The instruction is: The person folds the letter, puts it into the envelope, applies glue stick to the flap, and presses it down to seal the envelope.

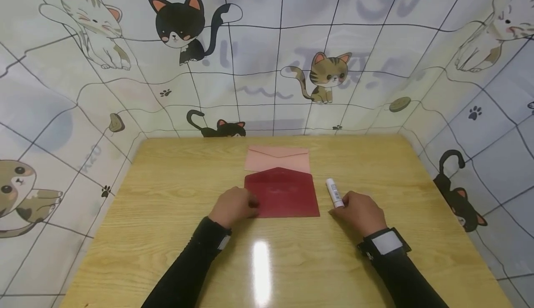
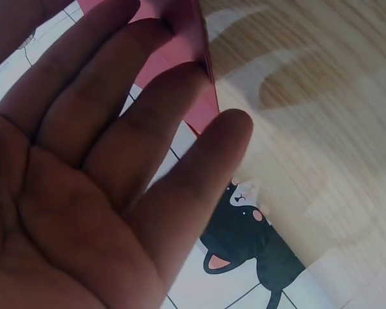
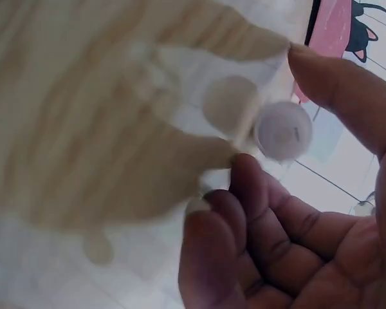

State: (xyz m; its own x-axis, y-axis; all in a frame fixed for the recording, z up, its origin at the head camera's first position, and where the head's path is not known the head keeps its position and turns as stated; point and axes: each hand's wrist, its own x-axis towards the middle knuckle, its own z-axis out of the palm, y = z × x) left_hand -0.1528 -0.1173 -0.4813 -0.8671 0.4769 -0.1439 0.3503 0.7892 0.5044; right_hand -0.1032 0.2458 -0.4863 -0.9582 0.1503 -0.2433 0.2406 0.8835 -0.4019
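Note:
A dark red envelope (image 1: 288, 195) lies on the table with its pointed flap toward the back. At its left edge is my left hand (image 1: 234, 206); in the left wrist view its loosely bent fingers (image 2: 145, 119) touch the envelope's edge. To the envelope's right lies a white glue stick (image 1: 334, 192) with dark print. My right hand (image 1: 359, 213) is at the near end of it. In the right wrist view, the stick's round end (image 3: 284, 131) shows between the spread thumb and fingers, with a gap on the thumb side. The fingertips are down at the tabletop.
Behind the red envelope lies a pink envelope (image 1: 277, 157), its front edge partly covered. The wooden table (image 1: 175, 178) is bordered at the back and sides by white sheets (image 1: 258, 80) printed with cats and grid lines.

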